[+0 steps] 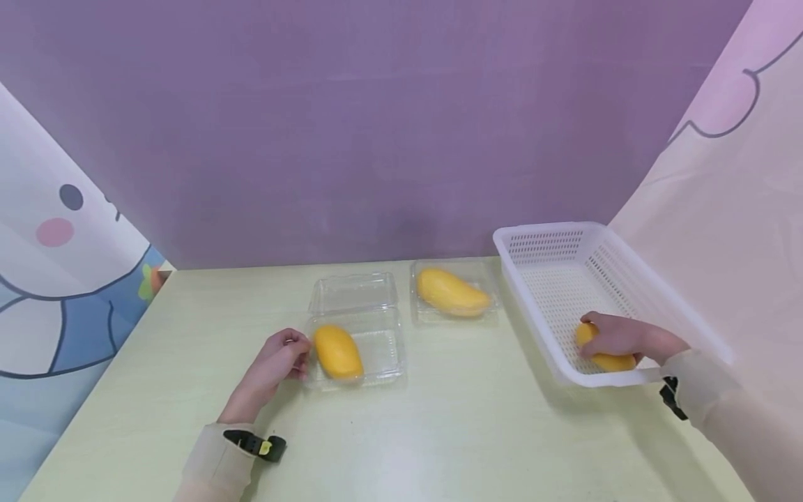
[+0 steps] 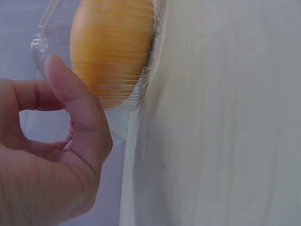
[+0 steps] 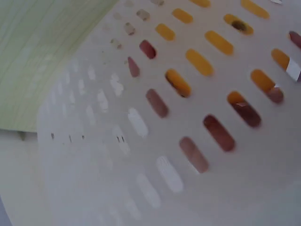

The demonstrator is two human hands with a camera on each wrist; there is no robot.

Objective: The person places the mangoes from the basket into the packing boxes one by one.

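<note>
My left hand [image 1: 279, 362] is at the left edge of a clear plastic clamshell box [image 1: 381, 348], its lid folded back. In the left wrist view, the curled thumb and finger [image 2: 80, 108] pinch the box's rim near a corner. A yellow mango [image 1: 339, 352] lies in the left part of that box. Over on the right, my right hand [image 1: 617, 336] grips another mango [image 1: 613, 362] inside a white plastic basket [image 1: 533, 296]. Through the slots of the basket wall [image 3: 178, 122], the right wrist view shows only bits of hand and mango.
A second clear box [image 1: 492, 314] with a mango [image 1: 452, 293] in it stands at the back, between the open box and the basket. A purple backdrop [image 1: 401, 139] rises behind the pale table [image 1: 414, 446]. Patterned cloths [image 1: 81, 293] hang at both sides.
</note>
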